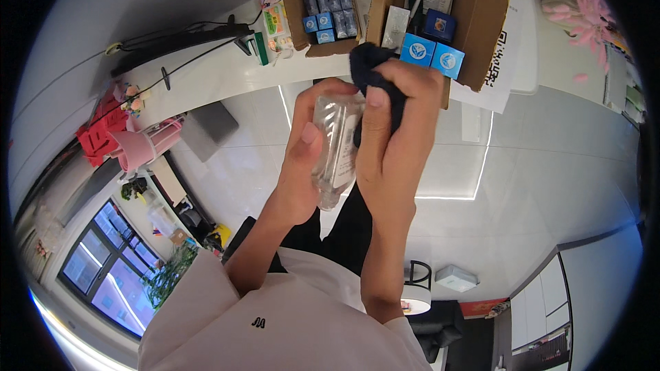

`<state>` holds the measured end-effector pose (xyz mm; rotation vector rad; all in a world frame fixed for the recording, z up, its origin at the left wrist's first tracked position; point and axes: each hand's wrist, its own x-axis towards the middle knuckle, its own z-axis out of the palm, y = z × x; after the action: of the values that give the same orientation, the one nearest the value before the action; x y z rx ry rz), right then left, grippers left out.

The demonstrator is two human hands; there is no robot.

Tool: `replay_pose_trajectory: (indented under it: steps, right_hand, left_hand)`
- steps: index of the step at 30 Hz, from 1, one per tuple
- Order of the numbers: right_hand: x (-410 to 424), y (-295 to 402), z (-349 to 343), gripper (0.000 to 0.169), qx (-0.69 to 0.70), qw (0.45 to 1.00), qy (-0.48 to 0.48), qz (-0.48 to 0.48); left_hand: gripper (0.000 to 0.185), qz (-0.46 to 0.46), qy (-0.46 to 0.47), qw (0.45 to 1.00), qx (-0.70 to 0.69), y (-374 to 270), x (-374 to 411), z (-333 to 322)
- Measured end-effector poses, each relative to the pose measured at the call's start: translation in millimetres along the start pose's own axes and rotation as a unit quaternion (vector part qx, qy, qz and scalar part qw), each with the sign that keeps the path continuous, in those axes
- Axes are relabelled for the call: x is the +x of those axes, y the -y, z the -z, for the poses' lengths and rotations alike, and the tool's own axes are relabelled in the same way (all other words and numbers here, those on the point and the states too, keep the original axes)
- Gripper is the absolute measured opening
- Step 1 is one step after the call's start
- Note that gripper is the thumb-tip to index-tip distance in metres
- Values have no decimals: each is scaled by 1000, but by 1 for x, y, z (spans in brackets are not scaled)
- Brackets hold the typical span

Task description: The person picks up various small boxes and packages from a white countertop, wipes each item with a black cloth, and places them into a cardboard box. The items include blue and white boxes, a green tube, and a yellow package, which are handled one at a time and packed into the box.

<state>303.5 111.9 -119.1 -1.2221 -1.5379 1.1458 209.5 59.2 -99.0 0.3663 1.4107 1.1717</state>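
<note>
A clear plastic bottle (332,139) is gripped in my left hand (295,180), its neck pointing down towards my body. On its right side it bears a label with small print. My right hand (397,159) clutches a bunched dark cloth (376,69) and holds it against the bottle's base and right side. Part of the bottle is hidden behind the cloth and my fingers. Both hands are raised in front of me, above the floor and just short of the counter with the boxes.
On the white counter (201,80), an open cardboard box (325,50) holds several small packs. A larger cardboard box (477,26) contains blue cartons (417,49) and papers. A printed sheet (495,77) lies right of it. A pink chair (139,147) and grey stool (210,129) stand left.
</note>
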Motion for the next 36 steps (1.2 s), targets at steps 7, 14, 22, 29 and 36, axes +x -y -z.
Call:
replay_pose_trajectory:
  steps: [7,14,22,29,36]
  right_hand:
    - [-92,12,10,44,71,984,162,-23]
    - [-84,20,47,37,-9,996,44,82]
    - [-28,10,7,26,-75,977,145,136]
    - [-16,18,-34,21,-8,996,87,19]
    - [0,38,-59,22,-92,984,118,95]
  left_hand:
    - [58,17,48,983,-179,4,25,3]
    - [83,59,126,968,-209,15,29,12]
    - [58,101,146,936,-303,17,22,37]
    - [58,92,19,967,-238,-10,23,65]
    - [66,56,63,979,-186,-18,33,100]
